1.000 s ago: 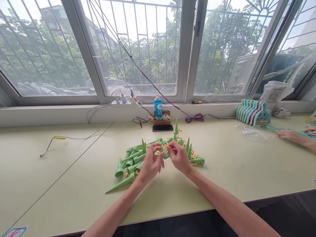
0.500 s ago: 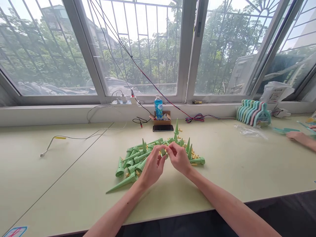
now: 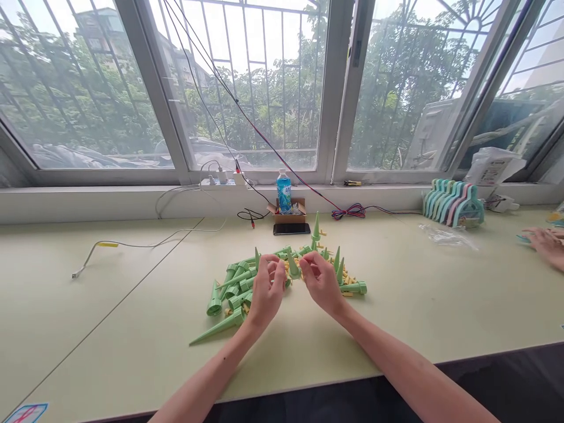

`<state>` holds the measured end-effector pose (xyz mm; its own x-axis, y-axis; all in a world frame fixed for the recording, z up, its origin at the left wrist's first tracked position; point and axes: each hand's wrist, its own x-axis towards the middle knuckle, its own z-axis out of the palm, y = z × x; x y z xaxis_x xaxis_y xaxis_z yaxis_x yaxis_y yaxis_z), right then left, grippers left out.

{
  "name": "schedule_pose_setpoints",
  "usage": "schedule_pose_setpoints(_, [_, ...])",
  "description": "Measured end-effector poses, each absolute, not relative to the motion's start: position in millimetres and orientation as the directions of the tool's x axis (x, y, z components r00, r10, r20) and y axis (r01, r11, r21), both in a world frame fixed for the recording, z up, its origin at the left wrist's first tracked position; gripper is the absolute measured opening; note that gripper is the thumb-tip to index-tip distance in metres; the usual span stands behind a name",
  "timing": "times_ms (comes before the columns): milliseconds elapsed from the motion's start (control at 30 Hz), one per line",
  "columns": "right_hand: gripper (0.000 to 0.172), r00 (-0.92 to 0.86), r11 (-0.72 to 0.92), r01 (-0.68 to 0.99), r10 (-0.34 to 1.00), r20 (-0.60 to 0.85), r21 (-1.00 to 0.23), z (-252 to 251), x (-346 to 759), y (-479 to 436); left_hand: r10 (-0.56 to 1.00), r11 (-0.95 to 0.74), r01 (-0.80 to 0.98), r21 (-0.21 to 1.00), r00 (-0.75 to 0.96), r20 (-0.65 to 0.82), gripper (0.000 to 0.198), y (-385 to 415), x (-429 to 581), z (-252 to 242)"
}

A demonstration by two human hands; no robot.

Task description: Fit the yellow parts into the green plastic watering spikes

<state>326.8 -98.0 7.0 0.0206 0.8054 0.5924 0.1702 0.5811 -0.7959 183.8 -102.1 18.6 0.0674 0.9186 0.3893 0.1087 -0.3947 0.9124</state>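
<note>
A green watering spike stands point up between my two hands, its wide base low. My right hand is closed in a pinch at the right side of its base; the exact grip is partly hidden by the fingers. My left hand is just left of the spike, fingers loosely curled and a little apart, with nothing visible in them. Around and behind both hands spreads a pile of green spikes and small yellow valve pieces. Some spikes stand upright with a yellow piece attached, such as one upright spike.
Behind the pile are a phone, a small cardboard box and a blue-liquid bottle. Cables lie along the wall. Small hangers and clear plastic bags are at right, near another person's hands.
My left hand has moved left, off the spike, uncovering it. My right hand has barely moved. At the far right, the other person's hands have shifted and the teal piece has moved from its spot.
</note>
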Motion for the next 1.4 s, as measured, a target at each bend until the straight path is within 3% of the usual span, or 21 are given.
schedule_pose_setpoints(200, [0.024, -0.046, 0.611, 0.113, 0.791, 0.61, -0.784, 8.0, 325.9, -100.3, 0.94, -0.155, -0.064, 0.986, 0.299, 0.167, 0.036, -101.6, 183.2, 23.3])
schedule_pose_setpoints(600, [0.023, -0.057, 0.631, 0.117, 0.775, 0.629, -0.767, 9.1, 328.0, -100.1, 0.898, 0.067, -0.182, 0.981, 0.439, 0.021, 0.039, -102.5, 181.1, 26.9])
schedule_pose_setpoints(867, [0.024, -0.07, 0.611, 0.127, 0.791, 0.608, -0.781, 8.4, 329.1, -100.1, 0.905, 0.098, -0.229, 0.968, 0.425, 0.009, 0.038, -101.5, 180.1, 27.8])
schedule_pose_setpoints(1033, [0.026, -0.059, 0.594, 0.163, 0.803, 0.593, -0.788, 7.7, 330.2, -98.6, 0.942, 0.023, -0.164, 0.986, 0.334, 0.033, 0.042, -103.3, 181.4, 29.9])
schedule_pose_setpoints(1400, [0.032, 0.002, 0.514, 0.175, 0.853, 0.523, -0.84, 8.5, 328.7, -95.6, 0.916, -0.359, 0.046, 0.932, 0.211, 0.343, 0.039, -101.6, 180.4, 17.5])
